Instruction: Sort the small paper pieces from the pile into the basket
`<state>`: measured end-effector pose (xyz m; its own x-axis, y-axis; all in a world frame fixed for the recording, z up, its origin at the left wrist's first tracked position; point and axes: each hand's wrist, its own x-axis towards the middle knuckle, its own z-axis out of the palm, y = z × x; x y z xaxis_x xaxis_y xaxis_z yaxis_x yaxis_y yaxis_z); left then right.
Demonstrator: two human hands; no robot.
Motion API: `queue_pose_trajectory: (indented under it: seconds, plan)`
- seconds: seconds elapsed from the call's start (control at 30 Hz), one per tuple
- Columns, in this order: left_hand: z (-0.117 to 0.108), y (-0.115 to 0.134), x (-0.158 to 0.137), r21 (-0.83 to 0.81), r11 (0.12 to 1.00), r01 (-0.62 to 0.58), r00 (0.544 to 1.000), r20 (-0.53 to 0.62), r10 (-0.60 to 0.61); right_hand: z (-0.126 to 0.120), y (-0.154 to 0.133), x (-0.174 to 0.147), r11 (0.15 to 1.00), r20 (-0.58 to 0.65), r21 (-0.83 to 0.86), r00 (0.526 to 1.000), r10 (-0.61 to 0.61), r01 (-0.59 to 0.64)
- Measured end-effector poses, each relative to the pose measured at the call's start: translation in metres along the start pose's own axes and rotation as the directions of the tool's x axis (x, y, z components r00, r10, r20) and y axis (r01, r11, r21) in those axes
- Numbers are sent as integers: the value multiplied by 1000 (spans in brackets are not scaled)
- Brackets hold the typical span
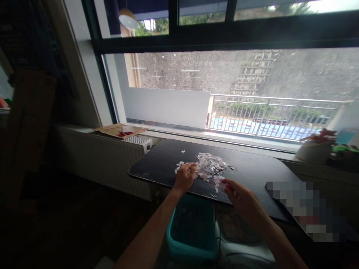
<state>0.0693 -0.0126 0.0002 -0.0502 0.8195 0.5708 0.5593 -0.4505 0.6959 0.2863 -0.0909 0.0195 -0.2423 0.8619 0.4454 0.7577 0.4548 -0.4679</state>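
Note:
A loose heap of small torn paper scraps [210,164], white and pale pink, lies on the dark tabletop [252,168]. My left hand [185,176] is at the heap's left side, fingers curled together; what they hold, if anything, is hidden. Several scraps show just behind it. At the heap's near right edge is my right hand [238,194], with thumb and forefinger pinched at a pale pinkish paper scrap [218,183]. A few scraps lie apart toward the far left of the tabletop.
Below the table's near edge stands a teal plastic bin [193,248]. Red-handled scissors [125,133] lie on brown paper [108,129] above a radiator [112,153]. A pale pot [314,150] is on the right of the sill. A blurred-out patch [308,213] covers the table's right end.

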Motion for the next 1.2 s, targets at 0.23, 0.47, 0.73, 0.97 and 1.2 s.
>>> queue_pose_trajectory:
  seconds: [0.23, 0.47, 0.73, 0.97, 1.2]
  plan:
    - [-2, 1, 0, -1, 1000, -6, 1000, 20, 6, -6, 20, 3, 998, 13, -45, 999, -52, 52]
    - [-2, 2, 0, 8, 1000, -27, 999, 23, 26, -20, 28, -16, 997, 83, -42, 995, -58, 62]
    - [-1, 0, 0, 16, 1000, -19, 1000, 25, 19, -11, 12, -2, 982, 125, 82, 976, -181, 171]
    - [-1, -1, 0, 2, 1000, -27, 999, 18, 27, -24, 33, -11, 995, 118, -11, 988, -97, 99]
    - [-1, -1, 1, 19, 1000, -20, 999, 31, 19, -23, 42, 2, 996, 10, -83, 999, -35, 36]
